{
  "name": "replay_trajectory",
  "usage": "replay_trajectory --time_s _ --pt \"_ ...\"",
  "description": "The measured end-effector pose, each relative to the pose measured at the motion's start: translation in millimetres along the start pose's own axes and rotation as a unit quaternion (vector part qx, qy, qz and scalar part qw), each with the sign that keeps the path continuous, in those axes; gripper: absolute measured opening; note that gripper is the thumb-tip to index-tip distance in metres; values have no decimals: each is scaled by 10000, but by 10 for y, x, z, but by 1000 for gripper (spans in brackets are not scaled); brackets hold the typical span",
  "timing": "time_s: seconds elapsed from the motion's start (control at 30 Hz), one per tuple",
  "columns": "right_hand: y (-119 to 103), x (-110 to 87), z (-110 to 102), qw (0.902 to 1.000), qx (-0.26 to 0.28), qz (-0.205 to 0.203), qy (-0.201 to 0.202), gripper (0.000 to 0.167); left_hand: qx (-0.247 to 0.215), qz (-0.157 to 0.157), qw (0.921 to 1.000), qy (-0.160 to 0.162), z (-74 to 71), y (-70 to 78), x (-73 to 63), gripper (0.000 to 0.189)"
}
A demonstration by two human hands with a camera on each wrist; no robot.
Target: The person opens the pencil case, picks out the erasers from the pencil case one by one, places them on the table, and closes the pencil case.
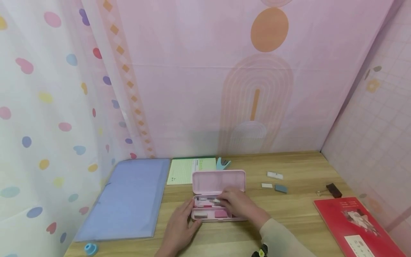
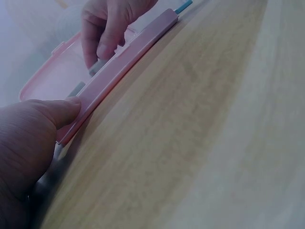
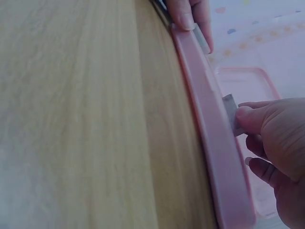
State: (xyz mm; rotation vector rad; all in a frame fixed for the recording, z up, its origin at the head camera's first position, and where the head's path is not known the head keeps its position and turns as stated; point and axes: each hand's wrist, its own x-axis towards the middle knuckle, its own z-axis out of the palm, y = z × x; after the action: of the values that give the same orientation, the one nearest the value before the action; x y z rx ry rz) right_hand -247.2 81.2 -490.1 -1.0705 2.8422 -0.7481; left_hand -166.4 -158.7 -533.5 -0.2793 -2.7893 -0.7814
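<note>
A pink pencil case (image 1: 219,182) lies on the table with its lid raised at the back. My left hand (image 1: 179,225) grips its left end, thumb (image 2: 66,110) on the front wall and fingers along the side. Over the case's inside, my right hand (image 1: 239,203) pinches a small grey block (image 3: 230,113) between thumb and fingers; its exact kind I cannot tell. A pink eraser (image 1: 221,213) and a greyish block (image 1: 201,215) sit in the front compartment. Behind them a red pen (image 1: 203,206) and other slim items lie in the rear compartment, partly covered by the right hand.
Left of the case lies a blue folder (image 1: 128,200), with a blue cap-like piece (image 1: 91,248) in front. A green notepad (image 1: 183,171) and light blue stapler-like tool (image 1: 223,164) are behind. Small blocks (image 1: 280,188), a black binder clip (image 1: 334,190) and red booklet (image 1: 353,217) lie right.
</note>
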Motion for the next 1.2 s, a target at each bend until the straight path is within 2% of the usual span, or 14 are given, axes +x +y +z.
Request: replay_trajectory --time_s 0.17,0.3,0.53,0.7,0.93,1.2 --pt "7 -167 -119 9990 38 -188 399 20 23 11 10000 -12 3 -1 -12 74" --pt "107 -384 -245 9973 139 -46 713 19 38 -29 10000 -67 4 9 -10 74" --pt "505 -798 -415 9901 -44 289 1370 21 6 -42 10000 -22 -7 23 -11 74" --pt "805 -998 -494 9853 -201 751 1523 20 -2 -47 10000 13 1 17 -16 74" --pt "1026 -1051 -539 9837 -416 955 1469 15 48 -40 10000 4 6 -1 -14 74" --pt "1047 -955 -483 9809 -664 970 1548 15 83 -80 9999 -106 15 4 -11 74"
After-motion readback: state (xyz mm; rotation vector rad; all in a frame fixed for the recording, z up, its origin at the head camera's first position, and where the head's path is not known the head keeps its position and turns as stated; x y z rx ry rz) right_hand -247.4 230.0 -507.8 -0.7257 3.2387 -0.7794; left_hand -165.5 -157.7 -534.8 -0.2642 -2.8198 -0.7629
